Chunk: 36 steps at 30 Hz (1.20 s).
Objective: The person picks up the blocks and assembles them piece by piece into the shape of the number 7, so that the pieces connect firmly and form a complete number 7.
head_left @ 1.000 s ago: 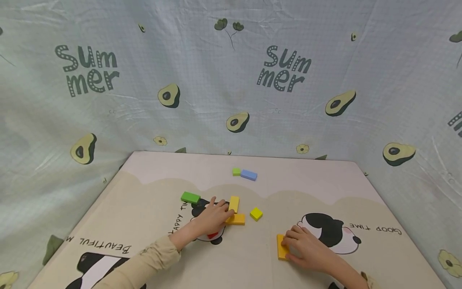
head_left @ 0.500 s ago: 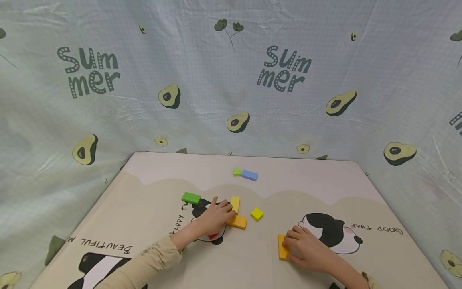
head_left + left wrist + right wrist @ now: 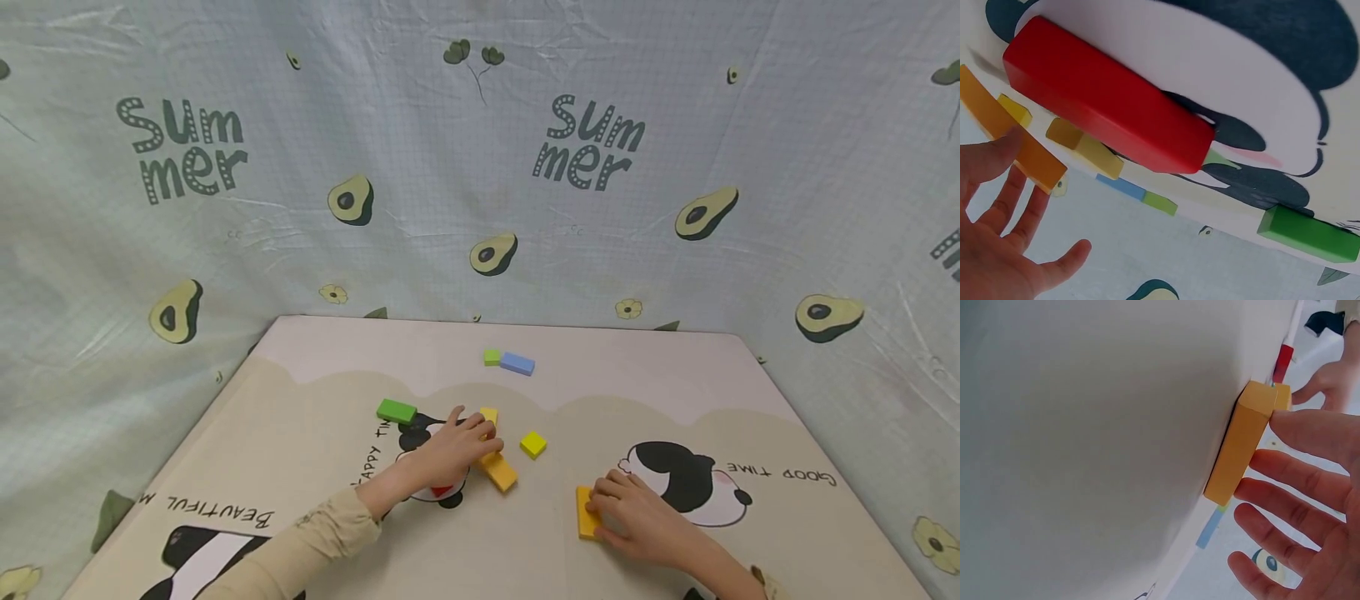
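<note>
In the head view my left hand (image 3: 455,447) reaches over the middle of the tabletop. It pinches an orange block (image 3: 498,472) between thumb and fingers; the left wrist view shows that block tilted and its little finger stretched away. Behind the hand a pale yellow block (image 3: 489,414) is partly covered. A red block (image 3: 1110,100) lies close beneath the left wrist. My right hand (image 3: 637,515) rests its fingertips on a second orange block (image 3: 587,513) lying on the table. Those fingers are mostly straight in the right wrist view, with the thumb at the block's end.
A bright yellow block (image 3: 533,444) sits between the two hands. A green block (image 3: 397,411) lies to the left. Farther back, a light green block (image 3: 492,357) and a blue block (image 3: 517,363) lie side by side. A printed curtain (image 3: 420,167) rises behind the table.
The orange block in my left hand has swung round, its right end now pointing toward the front. The left hand has shifted slightly right, covering more of the pale yellow block. The right hand stays put.
</note>
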Motion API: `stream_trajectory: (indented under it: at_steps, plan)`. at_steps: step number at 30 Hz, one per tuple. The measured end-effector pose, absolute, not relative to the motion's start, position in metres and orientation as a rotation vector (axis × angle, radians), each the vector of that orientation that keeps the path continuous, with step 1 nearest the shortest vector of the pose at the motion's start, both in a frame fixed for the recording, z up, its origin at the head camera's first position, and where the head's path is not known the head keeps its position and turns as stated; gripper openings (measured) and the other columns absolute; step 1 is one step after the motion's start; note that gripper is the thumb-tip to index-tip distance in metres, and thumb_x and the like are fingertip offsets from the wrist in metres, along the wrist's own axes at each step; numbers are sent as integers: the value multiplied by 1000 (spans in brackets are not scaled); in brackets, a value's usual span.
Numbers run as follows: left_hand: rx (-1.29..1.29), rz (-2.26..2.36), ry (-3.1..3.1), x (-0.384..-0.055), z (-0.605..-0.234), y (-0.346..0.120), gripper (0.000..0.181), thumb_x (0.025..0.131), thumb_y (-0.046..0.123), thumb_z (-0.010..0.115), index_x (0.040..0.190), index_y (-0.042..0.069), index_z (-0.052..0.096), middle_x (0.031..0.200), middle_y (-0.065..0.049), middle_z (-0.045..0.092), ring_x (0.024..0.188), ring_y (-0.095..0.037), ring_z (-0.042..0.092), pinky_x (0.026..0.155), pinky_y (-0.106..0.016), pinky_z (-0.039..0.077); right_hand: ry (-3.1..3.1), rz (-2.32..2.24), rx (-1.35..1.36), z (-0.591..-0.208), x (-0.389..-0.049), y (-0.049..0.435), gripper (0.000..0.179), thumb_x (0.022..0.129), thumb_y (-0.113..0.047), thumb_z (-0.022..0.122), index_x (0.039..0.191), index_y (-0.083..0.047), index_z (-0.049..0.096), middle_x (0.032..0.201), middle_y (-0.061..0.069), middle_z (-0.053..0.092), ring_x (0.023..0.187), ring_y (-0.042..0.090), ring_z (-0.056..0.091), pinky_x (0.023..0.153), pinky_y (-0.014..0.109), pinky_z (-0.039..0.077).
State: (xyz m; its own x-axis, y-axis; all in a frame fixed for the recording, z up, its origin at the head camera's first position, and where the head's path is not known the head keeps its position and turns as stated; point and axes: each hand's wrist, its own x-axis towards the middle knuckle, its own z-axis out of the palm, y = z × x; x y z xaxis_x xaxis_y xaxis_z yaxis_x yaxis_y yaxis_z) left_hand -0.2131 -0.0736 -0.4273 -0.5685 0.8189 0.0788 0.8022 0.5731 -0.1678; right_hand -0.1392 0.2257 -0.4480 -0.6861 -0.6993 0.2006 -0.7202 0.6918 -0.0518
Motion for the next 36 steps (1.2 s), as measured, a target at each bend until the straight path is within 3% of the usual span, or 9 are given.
stream_trajectory:
  at_steps: [25,36]
  plan:
    - [-1488,299,-2433,-229,-410,-29,47,76,1,63,110,32,54,110,10,54,108,-11,45,98,-51,33,-2780,162,1157,-442,-139,222,15,71,-28,70,83,-20,66,86,-11,53,82,7,42,72,30,41]
    - [-1558,338,-2408,-238,-404,-8,44,81,6,61,114,33,54,115,10,55,113,-11,45,99,-48,33,-2854,88,1149,-435,-137,222,21,74,-28,69,93,-19,68,89,-8,61,86,11,47,78,35,43]
